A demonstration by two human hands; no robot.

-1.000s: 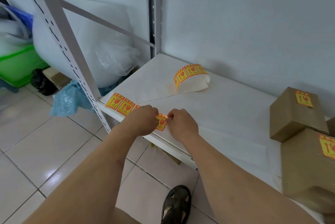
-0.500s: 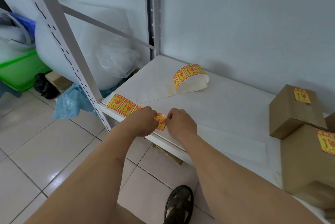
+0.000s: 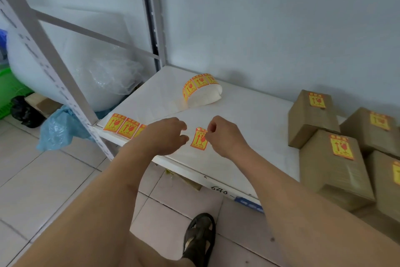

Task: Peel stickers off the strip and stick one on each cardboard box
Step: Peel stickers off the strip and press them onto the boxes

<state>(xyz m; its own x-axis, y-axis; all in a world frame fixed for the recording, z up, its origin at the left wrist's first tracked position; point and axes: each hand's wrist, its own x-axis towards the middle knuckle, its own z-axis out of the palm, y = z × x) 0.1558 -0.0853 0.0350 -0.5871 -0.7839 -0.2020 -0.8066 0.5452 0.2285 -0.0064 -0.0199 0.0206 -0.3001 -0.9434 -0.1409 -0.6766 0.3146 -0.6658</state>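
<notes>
My right hand (image 3: 225, 135) pinches one peeled orange-and-yellow sticker (image 3: 199, 139) by its top edge; the sticker hangs free above the white shelf (image 3: 249, 119). My left hand (image 3: 165, 134) hovers just left of it with fingers loosely curled, over the end of the sticker strip (image 3: 121, 126) lying at the shelf's front left corner. A curled roll of stickers (image 3: 200, 90) lies farther back. Several cardboard boxes (image 3: 311, 118) are stacked at the right, each visible one bearing a sticker.
A slanted white rack upright (image 3: 49, 65) stands at the left with a large bubble-wrap roll (image 3: 71, 61) and a blue plastic bag (image 3: 57, 130) behind it. Tiled floor and my sandalled foot (image 3: 199, 238) lie below the shelf edge.
The sticker has come off the strip. My right hand has pulled it away to the right, and my two hands have separated. The camera has moved, bringing more boxes into view.
</notes>
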